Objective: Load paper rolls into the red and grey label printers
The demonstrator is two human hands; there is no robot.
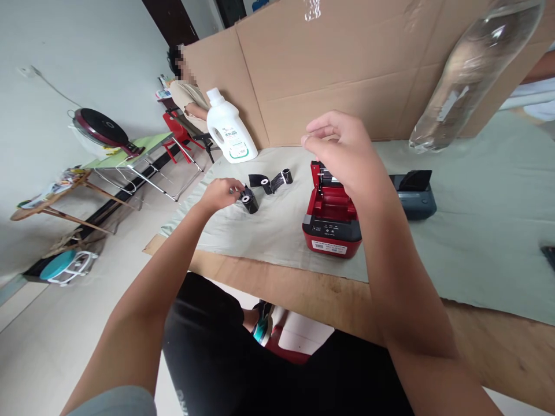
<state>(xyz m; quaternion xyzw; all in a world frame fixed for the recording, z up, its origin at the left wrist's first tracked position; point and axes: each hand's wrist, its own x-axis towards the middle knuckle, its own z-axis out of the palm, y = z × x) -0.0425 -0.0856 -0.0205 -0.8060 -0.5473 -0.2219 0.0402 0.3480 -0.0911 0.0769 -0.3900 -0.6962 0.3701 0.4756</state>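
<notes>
My left hand (pixel 222 195) is closed at the fingertips on a black ribbon roll (pixel 250 202) with a white core, low over the cloth. Just beyond it lies another black ribbon on two small cores (pixel 266 185), with a strip of film stretched between them. My right hand (pixel 340 144) hangs above the red label printer (pixel 332 228), fingers loosely bent and nothing visible in them. The printer's top is off, showing the red bay inside; my right forearm hides its right side. A dark printer cover (pixel 416 202) sits to the right, partly behind that forearm.
A white detergent bottle (pixel 232 130) stands at the back left before a cardboard wall (pixel 329 69). A large clear plastic bottle (pixel 470 75) leans at the back right. Pale cloth (pixel 485 231) covers the wooden table (pixel 277 283). A person (pixel 191 95) sits beyond the cardboard.
</notes>
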